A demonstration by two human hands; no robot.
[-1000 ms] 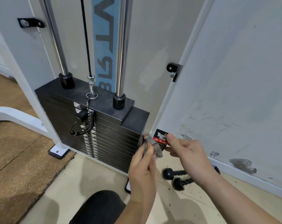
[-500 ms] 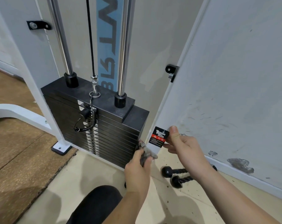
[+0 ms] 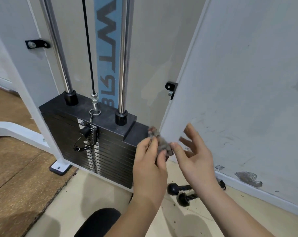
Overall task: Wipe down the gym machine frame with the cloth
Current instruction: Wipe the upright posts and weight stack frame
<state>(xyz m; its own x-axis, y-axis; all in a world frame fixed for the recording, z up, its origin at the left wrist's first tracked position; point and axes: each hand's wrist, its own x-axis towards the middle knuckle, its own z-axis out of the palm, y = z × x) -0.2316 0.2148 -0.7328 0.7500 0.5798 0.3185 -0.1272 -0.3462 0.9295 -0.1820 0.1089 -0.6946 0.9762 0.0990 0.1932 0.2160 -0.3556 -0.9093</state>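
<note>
Left of the black stacked-plate weight stack, a white painted steel frame post slants down to a black foot on the floor. Two polished chrome guide rods rise out of the stack's top plate, with a thin black cable between them.

At the stack's upper right corner, the left hand grips a small crumpled grey cloth, fingers and thumb curled round it. The top of the cloth touches the inner edge of the white slanted frame upright, just right of the stack. Further right of the stack, the right hand is open, its fingers spread and blurred. Its thumb tip lies at the cloth's lower edge, and whether it actually pinches the fabric cannot be told.

The step in hand looks like gathering the cloth afresh to wipe the lower stretch of this upright. To do it well:
- Turn a fresh face of the cloth outward and spread it flatter than the present wad.
- Wrap it round the upright's edge and draw it along the length in overlapping strokes.
- Steady the upright with the free hand above the stroke.
- Keep the knuckles out of the narrow gap beside the stack.
</note>
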